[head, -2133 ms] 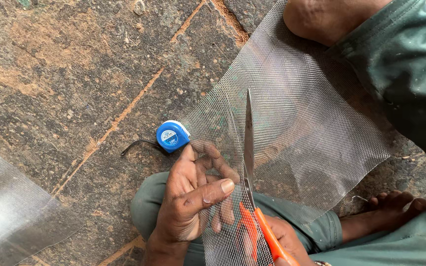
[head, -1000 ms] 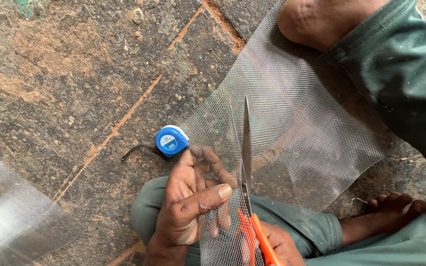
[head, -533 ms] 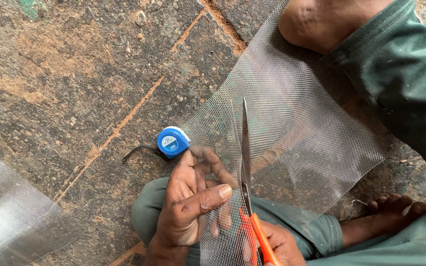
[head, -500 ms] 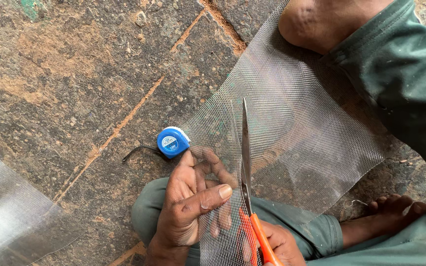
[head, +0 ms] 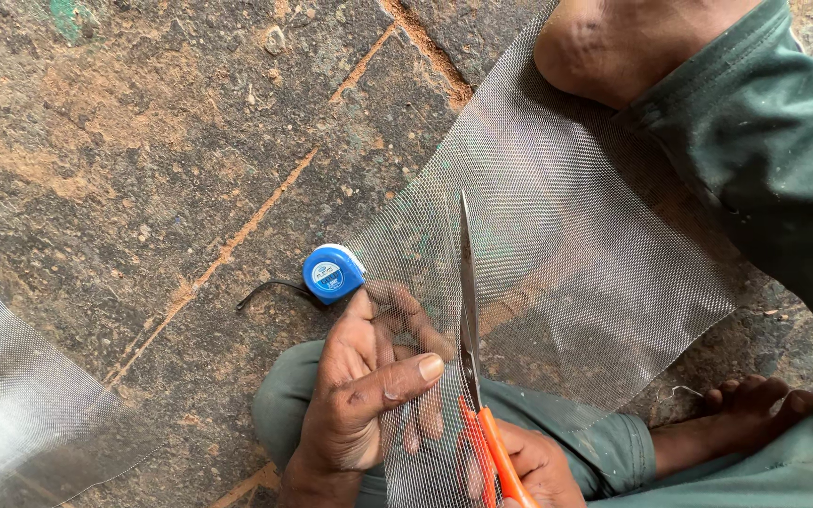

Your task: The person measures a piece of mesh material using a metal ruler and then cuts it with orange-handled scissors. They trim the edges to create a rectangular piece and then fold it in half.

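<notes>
Nearest to the camera, the right hand is closed around the orange handles of the scissors; only a part of this hand shows at the bottom edge. The blades point straight away from the person and look nearly together, with the tip far up inside the mesh sheet.

Just beside the handles, the left hand holds the edge of the mesh. The thumb lies on top, the fingers are curled under the net, and it pinches the strip to the left of the blades.

Compared with two seconds ago, the scissors tip stands a little farther up the sheet, and the left hand has stayed in almost the same grip. In the last half second almost nothing moves. So I judge that the cut goes forward slowly in a straight line, and the mesh on the left of the blades is being separated as a narrow strip.

Just past the fingertips of the left hand lies a blue tape measure on the stone floor, with its dark strap going out to the left. Farther from the hands, the mesh runs under the person's knee at the top. Another mesh piece lies well apart, to the left of the left hand.
</notes>
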`<state>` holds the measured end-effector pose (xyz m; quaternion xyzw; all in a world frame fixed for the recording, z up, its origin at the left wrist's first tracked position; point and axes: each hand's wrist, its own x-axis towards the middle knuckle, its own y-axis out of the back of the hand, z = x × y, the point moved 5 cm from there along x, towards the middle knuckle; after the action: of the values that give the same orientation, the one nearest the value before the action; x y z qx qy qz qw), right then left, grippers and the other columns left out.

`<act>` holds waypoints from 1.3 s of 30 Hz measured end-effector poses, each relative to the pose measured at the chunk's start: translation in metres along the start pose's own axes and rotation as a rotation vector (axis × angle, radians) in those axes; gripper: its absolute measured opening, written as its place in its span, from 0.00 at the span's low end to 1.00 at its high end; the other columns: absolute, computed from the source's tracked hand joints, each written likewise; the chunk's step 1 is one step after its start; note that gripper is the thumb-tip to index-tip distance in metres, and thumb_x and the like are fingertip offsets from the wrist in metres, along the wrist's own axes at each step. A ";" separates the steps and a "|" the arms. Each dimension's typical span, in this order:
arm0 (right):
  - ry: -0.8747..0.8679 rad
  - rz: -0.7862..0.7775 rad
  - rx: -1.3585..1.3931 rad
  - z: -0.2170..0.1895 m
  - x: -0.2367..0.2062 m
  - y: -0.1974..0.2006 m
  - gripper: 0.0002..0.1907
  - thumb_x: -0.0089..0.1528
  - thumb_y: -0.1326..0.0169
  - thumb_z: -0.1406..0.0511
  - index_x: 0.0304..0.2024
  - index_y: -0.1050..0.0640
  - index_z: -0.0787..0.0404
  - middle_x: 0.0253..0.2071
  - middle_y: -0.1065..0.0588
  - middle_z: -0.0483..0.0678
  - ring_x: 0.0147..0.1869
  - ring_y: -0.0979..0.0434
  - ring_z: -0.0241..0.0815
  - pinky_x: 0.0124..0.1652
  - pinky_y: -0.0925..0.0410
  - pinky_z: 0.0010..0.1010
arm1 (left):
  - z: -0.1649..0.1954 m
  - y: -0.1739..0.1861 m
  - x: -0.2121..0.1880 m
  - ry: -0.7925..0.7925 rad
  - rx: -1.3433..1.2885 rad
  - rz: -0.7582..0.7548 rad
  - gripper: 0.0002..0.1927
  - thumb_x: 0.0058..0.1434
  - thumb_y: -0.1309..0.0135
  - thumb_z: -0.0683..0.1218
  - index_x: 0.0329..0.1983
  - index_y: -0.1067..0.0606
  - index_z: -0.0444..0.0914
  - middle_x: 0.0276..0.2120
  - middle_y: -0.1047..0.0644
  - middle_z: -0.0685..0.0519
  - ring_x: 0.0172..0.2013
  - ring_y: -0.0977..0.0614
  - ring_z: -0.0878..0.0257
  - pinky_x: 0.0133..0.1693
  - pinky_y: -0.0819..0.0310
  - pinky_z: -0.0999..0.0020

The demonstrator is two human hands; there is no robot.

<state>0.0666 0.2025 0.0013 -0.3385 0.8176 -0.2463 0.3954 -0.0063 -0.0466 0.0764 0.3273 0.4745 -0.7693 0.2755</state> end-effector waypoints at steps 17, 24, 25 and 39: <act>-0.107 -0.013 0.070 -0.017 0.018 -0.007 0.40 0.62 0.37 0.45 0.47 0.26 0.81 0.63 0.28 0.67 0.66 0.29 0.54 0.66 0.40 0.47 | -0.001 0.003 0.001 0.005 0.096 0.014 0.30 0.50 0.42 0.32 0.56 0.40 0.28 0.35 0.22 0.42 0.29 0.19 0.63 0.26 0.20 0.71; -0.193 0.043 0.091 -0.033 0.030 -0.012 0.52 0.56 0.39 0.38 0.62 0.30 0.78 0.56 0.25 0.59 0.61 0.27 0.46 0.62 0.37 0.40 | -0.001 0.004 0.000 -0.006 0.092 0.029 0.31 0.51 0.42 0.31 0.57 0.40 0.27 0.37 0.22 0.41 0.33 0.18 0.62 0.35 0.17 0.70; -0.188 0.043 0.115 -0.032 0.029 -0.012 0.52 0.56 0.39 0.39 0.61 0.29 0.79 0.56 0.25 0.59 0.60 0.27 0.46 0.61 0.37 0.40 | -0.002 0.005 0.000 0.001 0.084 0.022 0.30 0.51 0.42 0.32 0.57 0.40 0.27 0.37 0.22 0.41 0.31 0.18 0.62 0.32 0.18 0.70; -0.136 0.044 0.079 -0.037 0.028 -0.015 0.51 0.59 0.39 0.43 0.64 0.35 0.81 0.57 0.24 0.63 0.64 0.26 0.50 0.65 0.37 0.47 | -0.001 0.001 0.000 0.032 0.063 0.022 0.28 0.50 0.42 0.33 0.53 0.38 0.28 0.35 0.22 0.41 0.34 0.18 0.60 0.36 0.18 0.66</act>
<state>0.0290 0.1765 0.0190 -0.3203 0.7858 -0.2460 0.4684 -0.0057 -0.0456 0.0754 0.3533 0.4509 -0.7753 0.2660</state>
